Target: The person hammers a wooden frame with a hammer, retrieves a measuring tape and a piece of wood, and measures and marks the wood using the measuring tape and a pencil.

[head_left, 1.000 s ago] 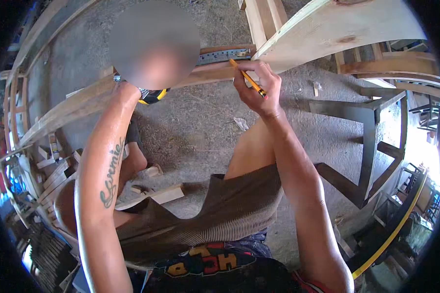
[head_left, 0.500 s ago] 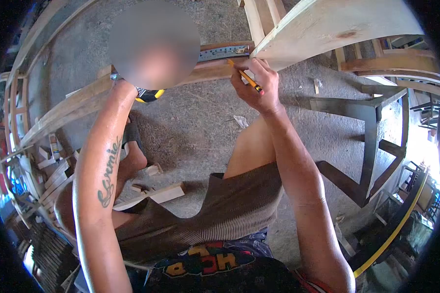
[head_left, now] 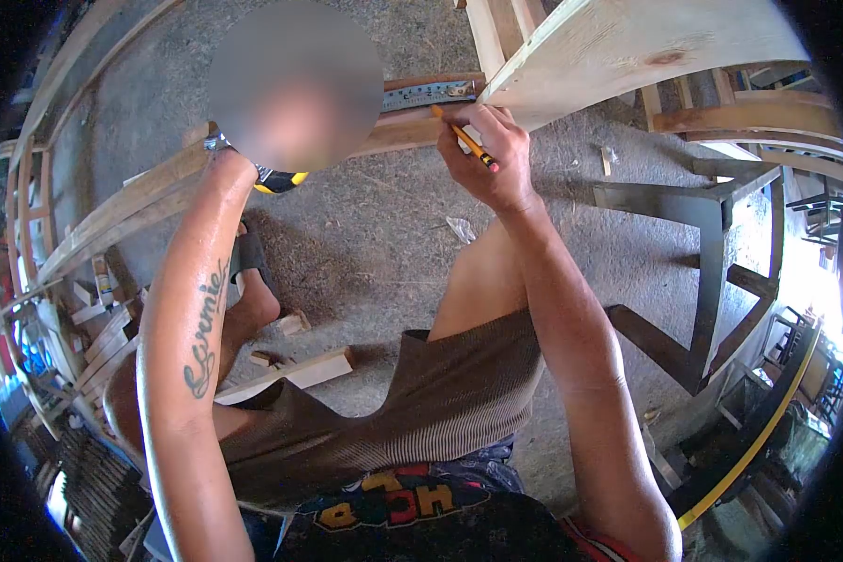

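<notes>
My right hand [head_left: 490,155] is closed round a yellow pencil [head_left: 470,142], its tip at the edge of a wooden rail [head_left: 398,137]. Along the rail lies a metal measuring blade [head_left: 429,95] with dark markings, its far end beside a broad pale wooden panel [head_left: 660,51]. A round grey blur covers most of my left hand [head_left: 295,140], so its fingers are hidden. Just below the blur, a black and yellow tape measure [head_left: 279,181] shows in part near my left wrist.
A dark angular frame [head_left: 712,281] stands on the floor at the right. Curved wooden parts [head_left: 749,119] are at the upper right. A wood offcut [head_left: 318,371] lies between my legs, and more wood pieces [head_left: 108,347] are heaped at the left.
My right hand and the pencil have shifted slightly up and to the left along the rail. My left wrist and the tape measure have moved a little left.
</notes>
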Demonstrator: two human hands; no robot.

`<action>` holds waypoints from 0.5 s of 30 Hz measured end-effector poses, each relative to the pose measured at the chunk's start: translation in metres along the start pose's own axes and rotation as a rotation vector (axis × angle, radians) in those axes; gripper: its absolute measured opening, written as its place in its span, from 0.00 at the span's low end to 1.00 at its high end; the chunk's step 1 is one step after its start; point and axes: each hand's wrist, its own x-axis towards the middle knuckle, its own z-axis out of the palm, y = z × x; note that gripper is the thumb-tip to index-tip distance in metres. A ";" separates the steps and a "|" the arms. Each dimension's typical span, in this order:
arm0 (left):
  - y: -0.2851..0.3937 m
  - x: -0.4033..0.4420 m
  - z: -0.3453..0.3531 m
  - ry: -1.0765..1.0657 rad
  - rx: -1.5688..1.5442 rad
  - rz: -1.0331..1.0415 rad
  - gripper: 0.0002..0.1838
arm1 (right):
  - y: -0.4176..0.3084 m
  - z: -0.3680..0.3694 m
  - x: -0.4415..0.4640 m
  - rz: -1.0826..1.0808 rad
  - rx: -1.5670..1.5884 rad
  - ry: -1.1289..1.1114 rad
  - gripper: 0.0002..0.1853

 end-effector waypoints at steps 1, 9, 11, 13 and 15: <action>0.000 0.000 0.000 -0.001 -0.001 0.000 0.18 | 0.000 0.000 0.000 0.001 0.000 -0.001 0.07; -0.004 0.001 0.004 0.054 0.011 0.026 0.14 | -0.004 0.000 0.000 0.029 -0.017 0.001 0.06; -0.001 0.002 0.007 0.055 0.003 0.028 0.14 | 0.001 0.001 -0.002 0.030 0.032 0.009 0.06; 0.000 0.002 0.005 0.055 0.001 0.030 0.15 | 0.001 0.001 -0.002 0.031 0.057 0.015 0.06; 0.000 0.001 0.006 0.049 0.019 0.000 0.14 | 0.000 0.000 -0.002 0.042 0.045 -0.001 0.06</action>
